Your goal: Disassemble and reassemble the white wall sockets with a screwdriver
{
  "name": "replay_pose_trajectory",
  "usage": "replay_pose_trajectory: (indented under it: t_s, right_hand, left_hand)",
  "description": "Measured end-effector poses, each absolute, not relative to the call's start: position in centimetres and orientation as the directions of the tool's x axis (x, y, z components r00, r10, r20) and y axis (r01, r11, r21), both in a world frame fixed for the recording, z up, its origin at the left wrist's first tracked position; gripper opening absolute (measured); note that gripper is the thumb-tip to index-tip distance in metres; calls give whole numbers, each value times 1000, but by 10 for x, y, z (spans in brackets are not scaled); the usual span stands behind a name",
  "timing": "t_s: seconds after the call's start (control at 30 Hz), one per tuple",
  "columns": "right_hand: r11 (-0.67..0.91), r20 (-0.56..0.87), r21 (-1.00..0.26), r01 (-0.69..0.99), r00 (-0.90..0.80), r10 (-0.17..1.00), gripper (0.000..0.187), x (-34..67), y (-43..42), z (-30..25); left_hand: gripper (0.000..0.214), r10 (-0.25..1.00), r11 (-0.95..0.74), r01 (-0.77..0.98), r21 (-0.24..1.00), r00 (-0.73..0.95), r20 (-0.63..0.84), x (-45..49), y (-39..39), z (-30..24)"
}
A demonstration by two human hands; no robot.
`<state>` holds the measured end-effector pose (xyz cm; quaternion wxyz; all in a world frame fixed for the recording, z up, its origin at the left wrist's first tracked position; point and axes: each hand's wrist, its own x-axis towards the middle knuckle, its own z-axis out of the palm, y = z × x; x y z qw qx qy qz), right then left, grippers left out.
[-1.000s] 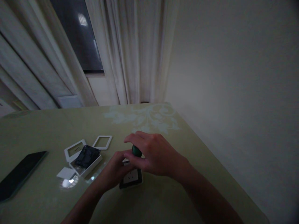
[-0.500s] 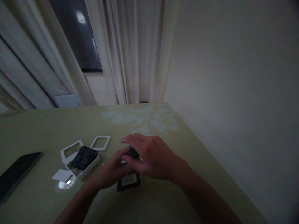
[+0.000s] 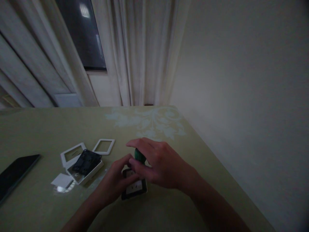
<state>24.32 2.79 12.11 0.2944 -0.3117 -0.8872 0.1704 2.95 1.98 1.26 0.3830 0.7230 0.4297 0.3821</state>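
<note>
A wall socket with a white face and a dark border lies on the table in front of me. My left hand is closed on its left side, the thumb across its face and the forefinger reaching to its far end. Above that far end, my right hand is curled round the green handle of what looks like a screwdriver. The handle stands roughly upright between thumb and fingers. My hands hide its shaft and tip, and much of the socket.
On the left an open white box holds a black socket part. White frames lie behind it, with a white plate and clear plastic in front. A dark phone or tablet lies far left. A wall borders the right.
My right hand has shifted slightly, so more of the green handle shows. The left fingers have moved a little, uncovering part of the socket's upper left. The view has tilted slightly.
</note>
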Motion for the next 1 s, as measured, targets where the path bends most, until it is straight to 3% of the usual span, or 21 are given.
replay_pose_trajectory:
  t_s: [0.07, 0.33, 0.53, 1.0]
  right_hand:
    - [753, 445, -480, 449, -616, 651, 35, 245, 28, 122]
    - [753, 544, -506, 421, -521, 658, 31, 244, 28, 120]
    - [769, 529, -536, 347, -572, 627, 34, 226, 29, 106]
    - [769, 524, -530, 357, -575, 628, 33, 225, 28, 104]
  left_hand:
    - [22, 916, -367, 410, 835, 317, 247, 15, 15, 3]
    - [95, 860, -431, 452, 781, 467, 205, -25, 7, -40]
    - [83, 879, -371, 471, 801, 455, 140, -17, 4, -36]
    - [70, 871, -335, 425, 841, 479, 105, -9, 5, -20]
